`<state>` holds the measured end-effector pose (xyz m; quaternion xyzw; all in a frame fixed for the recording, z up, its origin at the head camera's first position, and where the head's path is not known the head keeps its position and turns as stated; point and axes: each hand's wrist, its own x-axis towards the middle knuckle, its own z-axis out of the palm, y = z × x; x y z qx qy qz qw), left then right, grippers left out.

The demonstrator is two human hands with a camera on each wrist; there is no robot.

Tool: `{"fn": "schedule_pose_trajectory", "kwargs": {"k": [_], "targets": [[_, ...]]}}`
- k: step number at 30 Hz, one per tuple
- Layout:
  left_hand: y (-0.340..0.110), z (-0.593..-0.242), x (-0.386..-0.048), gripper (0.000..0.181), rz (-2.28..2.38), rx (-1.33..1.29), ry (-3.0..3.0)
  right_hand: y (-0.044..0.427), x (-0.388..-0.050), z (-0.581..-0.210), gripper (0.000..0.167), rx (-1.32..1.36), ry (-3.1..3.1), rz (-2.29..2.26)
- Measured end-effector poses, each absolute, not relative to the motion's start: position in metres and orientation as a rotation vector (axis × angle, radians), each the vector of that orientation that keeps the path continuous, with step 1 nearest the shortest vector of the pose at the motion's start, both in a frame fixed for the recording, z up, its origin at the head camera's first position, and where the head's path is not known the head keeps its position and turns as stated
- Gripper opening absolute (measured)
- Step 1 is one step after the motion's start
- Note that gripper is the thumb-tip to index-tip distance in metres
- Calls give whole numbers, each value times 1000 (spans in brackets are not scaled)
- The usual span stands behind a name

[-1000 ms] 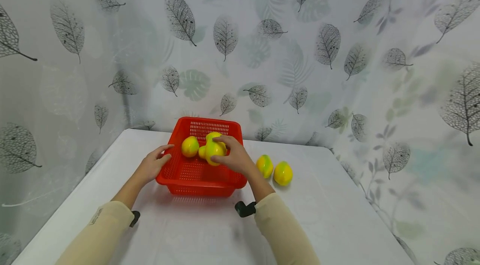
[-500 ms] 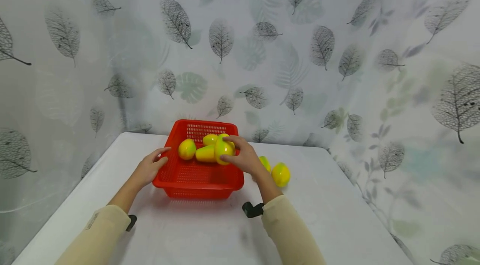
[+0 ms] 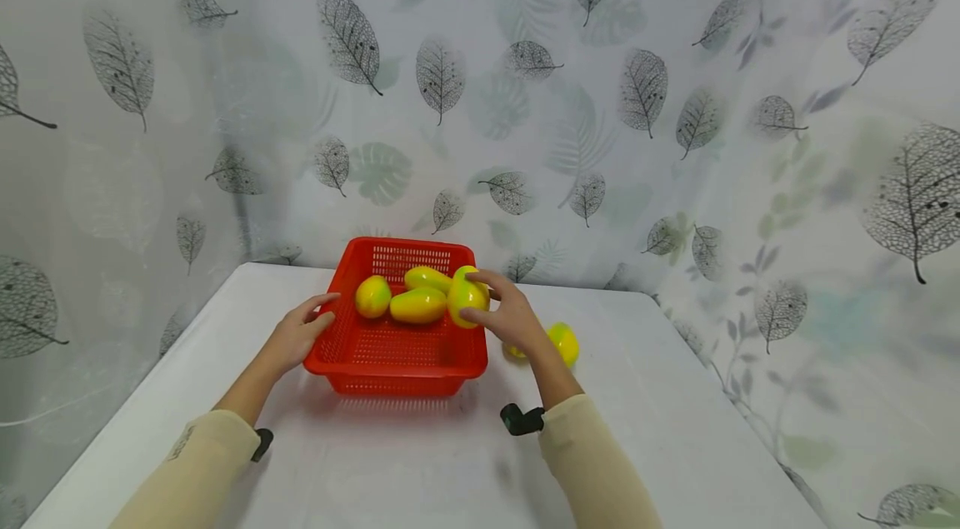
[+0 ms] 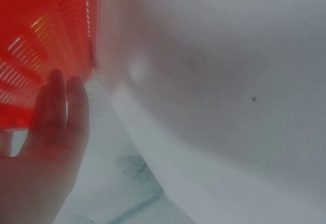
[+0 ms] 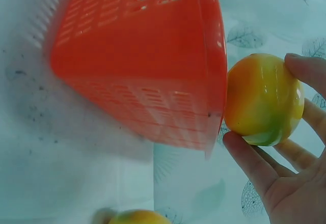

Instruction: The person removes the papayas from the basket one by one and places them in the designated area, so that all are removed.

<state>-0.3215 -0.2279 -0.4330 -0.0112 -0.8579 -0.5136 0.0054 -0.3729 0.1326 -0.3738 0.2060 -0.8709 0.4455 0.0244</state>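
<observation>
A yellow-green mango (image 3: pixel 467 298) is held between the thumb and fingers of my right hand (image 3: pixel 516 319), over the right rim of the red basket (image 3: pixel 405 372). In the right wrist view this mango (image 5: pixel 265 99) appears right beside the rim. My left hand (image 3: pixel 296 335) is at the basket's left side. Its fingers (image 4: pixel 56 112) look straight against the outer wall in the left wrist view. Inside the basket lie three mangoes: a rounder-looking one (image 3: pixel 372 296) at the left, a long one (image 3: pixel 417 306) in the middle and another (image 3: pixel 427 279) behind it.
On the white table (image 3: pixel 390 462), right of the basket, sits a mango (image 3: pixel 564 343). A second one (image 3: pixel 514 351) there is mostly hidden behind my right hand. A leaf-patterned curtain (image 3: pixel 480 96) stands behind the table.
My right hand has moved right with its mango, from above the middle of the basket to its right rim. The long mango inside is now uncovered. The left hand stays by the basket.
</observation>
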Motion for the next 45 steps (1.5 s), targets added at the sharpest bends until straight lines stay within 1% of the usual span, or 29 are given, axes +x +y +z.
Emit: {"fn": "schedule_pose_trajectory", "kwargs": {"k": [6, 14, 23, 39, 45], "targets": [[-227, -431, -322, 52, -1606, -44, -2678, 144, -374, -377, 61, 632, -2666, 1365], [-228, -433, -321, 53, -1620, -42, -2676, 159, -372, -380, 63, 494, -2703, 1383], [-229, -432, -321, 52, -1615, -43, -2677, 177, -369, -375, 65, 471, -2688, 1391], [-230, -432, -320, 53, -1626, -43, -2694, 203, -368, -380, 65, 434, -2676, 1397], [-231, -433, -323, 52, -1561, -55, -2705, 212, -367, -380, 65, 426, -2657, 1388]]}}
